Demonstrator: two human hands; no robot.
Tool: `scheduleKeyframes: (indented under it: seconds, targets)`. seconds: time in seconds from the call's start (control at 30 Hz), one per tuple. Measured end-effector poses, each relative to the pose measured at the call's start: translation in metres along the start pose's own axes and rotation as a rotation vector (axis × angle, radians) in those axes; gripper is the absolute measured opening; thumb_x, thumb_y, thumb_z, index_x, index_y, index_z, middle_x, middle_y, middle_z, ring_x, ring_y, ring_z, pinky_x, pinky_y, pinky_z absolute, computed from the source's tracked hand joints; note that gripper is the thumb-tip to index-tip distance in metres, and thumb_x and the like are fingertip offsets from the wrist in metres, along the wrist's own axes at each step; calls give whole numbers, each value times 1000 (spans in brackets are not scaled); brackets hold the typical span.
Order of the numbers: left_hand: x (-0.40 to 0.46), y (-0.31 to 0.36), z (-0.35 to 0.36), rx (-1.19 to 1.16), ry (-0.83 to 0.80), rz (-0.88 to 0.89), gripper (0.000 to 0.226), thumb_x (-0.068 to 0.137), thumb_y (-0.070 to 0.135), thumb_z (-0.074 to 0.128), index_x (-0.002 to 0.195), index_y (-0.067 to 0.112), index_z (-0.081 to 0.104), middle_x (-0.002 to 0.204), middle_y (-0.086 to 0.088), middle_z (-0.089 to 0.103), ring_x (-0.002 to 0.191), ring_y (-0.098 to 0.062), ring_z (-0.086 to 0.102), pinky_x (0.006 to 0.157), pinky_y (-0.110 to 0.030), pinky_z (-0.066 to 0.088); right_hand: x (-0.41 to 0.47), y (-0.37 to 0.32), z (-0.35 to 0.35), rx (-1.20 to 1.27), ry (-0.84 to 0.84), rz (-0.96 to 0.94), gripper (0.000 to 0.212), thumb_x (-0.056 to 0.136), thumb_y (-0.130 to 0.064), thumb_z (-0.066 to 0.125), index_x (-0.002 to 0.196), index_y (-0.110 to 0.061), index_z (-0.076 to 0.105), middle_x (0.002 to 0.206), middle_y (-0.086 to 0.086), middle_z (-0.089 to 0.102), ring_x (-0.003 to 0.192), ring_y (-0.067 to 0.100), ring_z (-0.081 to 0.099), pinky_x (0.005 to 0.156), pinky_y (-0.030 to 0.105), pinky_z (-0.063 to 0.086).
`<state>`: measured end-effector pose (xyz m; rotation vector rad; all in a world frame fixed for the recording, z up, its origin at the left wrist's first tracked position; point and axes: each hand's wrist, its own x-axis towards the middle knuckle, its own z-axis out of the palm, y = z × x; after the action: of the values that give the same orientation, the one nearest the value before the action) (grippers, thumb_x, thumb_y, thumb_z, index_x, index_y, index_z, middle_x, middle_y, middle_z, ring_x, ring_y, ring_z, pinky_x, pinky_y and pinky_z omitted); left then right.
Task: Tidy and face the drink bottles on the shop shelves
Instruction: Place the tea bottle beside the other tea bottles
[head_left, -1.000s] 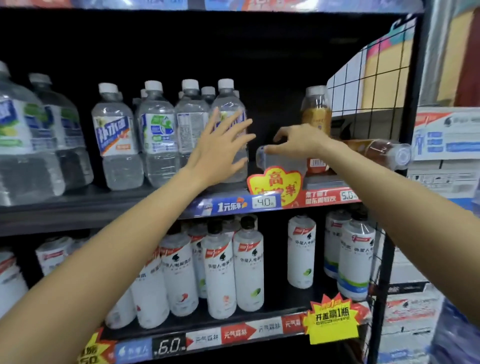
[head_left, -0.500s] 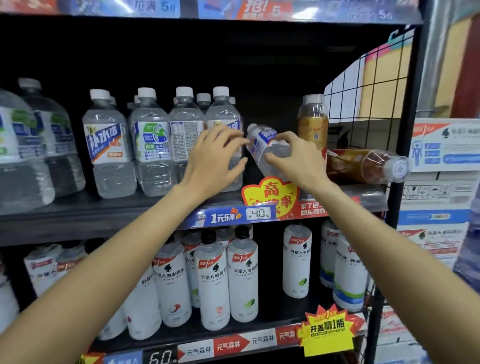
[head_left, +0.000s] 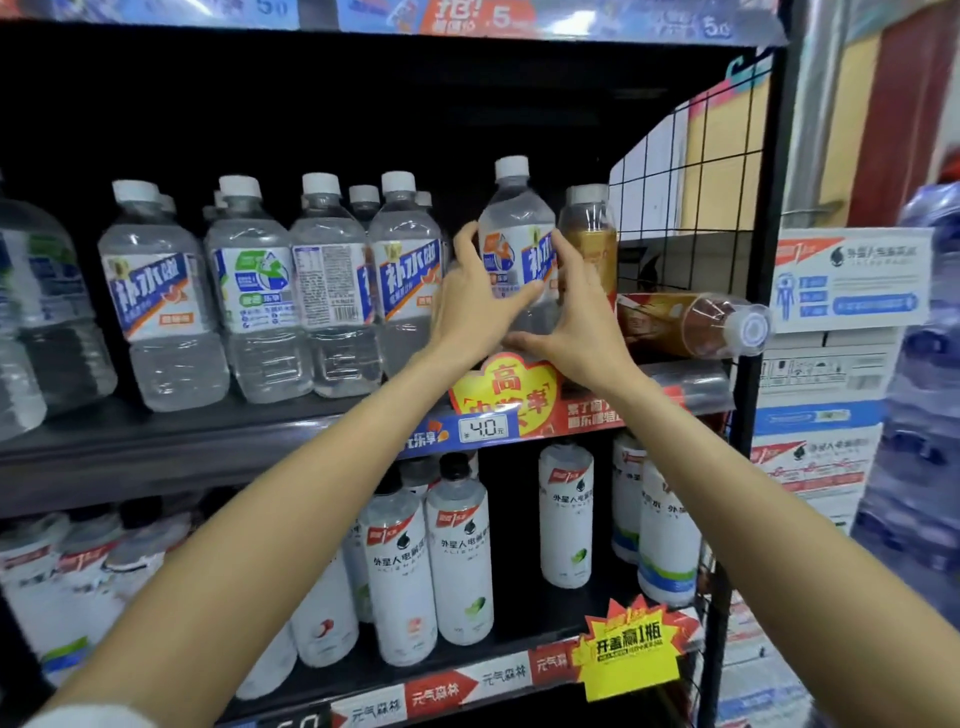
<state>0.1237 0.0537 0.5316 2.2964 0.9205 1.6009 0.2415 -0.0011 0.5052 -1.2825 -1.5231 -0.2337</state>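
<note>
Both hands were wrapped around one clear water bottle (head_left: 514, 228). The left hand (head_left: 475, 306) held its left side, and the right hand (head_left: 576, 312) held its right side. The bottle stood straight up on the middle shelf (head_left: 208, 431), with its white cap on top. More water bottles (head_left: 260, 291) stood in a row to its left. A brown drink bottle (head_left: 691, 322) lay on its side to the right.

A shop is shown. Drink bottles (head_left: 161, 291) are lined up in rows on black shelves (head_left: 156, 441). Price tags (head_left: 485, 428) and bright sale signs (head_left: 628, 649) are stuck along the shelf edges. Boxes (head_left: 831, 364) are stacked beside them.
</note>
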Motion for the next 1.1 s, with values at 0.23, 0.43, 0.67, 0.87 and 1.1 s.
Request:
scheduleKeyframes:
  seconds: [0.23,0.43,0.67,0.87,1.1]
  targets:
    - [0,-3,-2,-7,-135,0,82,93,29,62,151,12,8,130,-10,56,112,-22,58,83,-27,43,4,10,-6,-103,-5,-14,87,76,-23,79,146,-21,28,132,2,54,116,16,53,97,38,47]
    - [2,-1,1,517,-25,107,83,95,37,56,151,2,6,123,-17,56,106,-30,60,83,-34,47,12,9,8,-141,-30,-4,84,79,-18,76,146,-20,26,127,9,55,113,21,54,95,40,47]
    - [-10,-3,-7,564,77,296,62,93,30,61,140,-1,38,138,-18,47,110,-33,59,82,-39,50,7,5,-4,-145,-159,11,84,83,-16,72,150,-20,23,136,8,50,118,21,52,99,39,46]
    - [-21,11,1,235,238,744,30,89,23,56,115,10,64,101,-3,67,95,-18,60,82,-27,44,-33,-1,-68,-349,-103,-215,43,86,-21,66,128,-20,55,123,0,58,114,19,52,95,39,45]
    - [-16,47,40,178,-170,660,58,83,23,63,138,15,46,126,-5,59,117,-22,51,98,-40,44,-54,31,-141,-872,-9,-291,61,69,-30,82,123,-13,59,118,14,60,107,39,52,84,49,44]
